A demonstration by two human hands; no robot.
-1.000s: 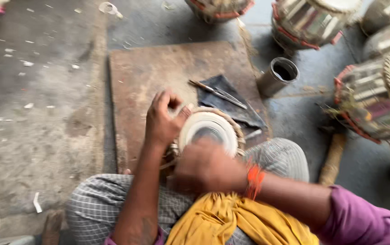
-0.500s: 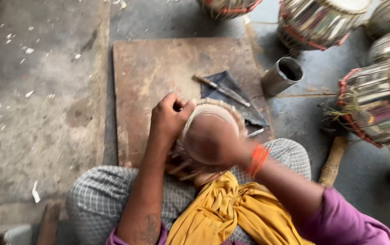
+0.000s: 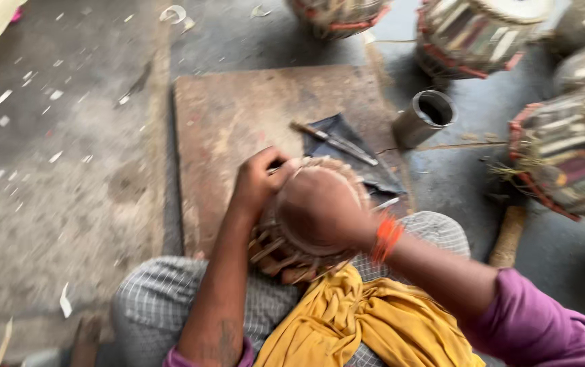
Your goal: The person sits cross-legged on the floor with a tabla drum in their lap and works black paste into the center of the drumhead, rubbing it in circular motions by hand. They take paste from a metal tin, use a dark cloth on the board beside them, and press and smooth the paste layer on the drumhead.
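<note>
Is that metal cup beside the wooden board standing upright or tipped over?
Upright. The metal cup stands on the floor right of the wooden board, its round dark mouth facing up. Its contents cannot be told.

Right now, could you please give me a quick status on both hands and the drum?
Left hand grips the small drum at its rim. Right hand lies flat over the drumhead. Drum rests in the lap; metal cup stands apart.

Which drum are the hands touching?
The small drum on the person's lap: the right hand covers its top and the left hand grips its rim. The other drums stand untouched on the floor, off to the right.
</note>
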